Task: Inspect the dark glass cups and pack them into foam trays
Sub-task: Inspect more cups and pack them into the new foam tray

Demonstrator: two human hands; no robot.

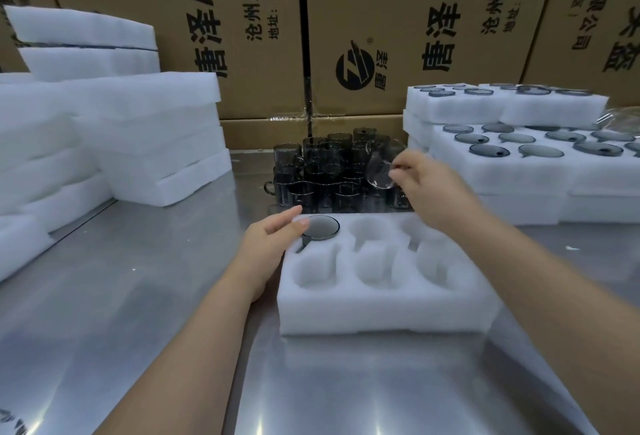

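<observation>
One cup seated, another lifted at frame centre.
Left hand [268, 244] lies open, fingers [289, 215] spread, tips touching the rim of the dark round cup [320, 227] in the tray's [381, 310] upper-left pocket. Right hand [426, 182] pinches a tilted smoky glass [379, 171] above the clustered cups [329, 171]. Soft white foam; shiny steel bench [138, 296].

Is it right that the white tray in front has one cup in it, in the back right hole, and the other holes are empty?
Not quite. The cup sits in the back left hole of the tray, next to the left hand, not the back right one. The head view shows this. The rest is right: it is the only cup in that tray, and the other holes are empty.
</observation>
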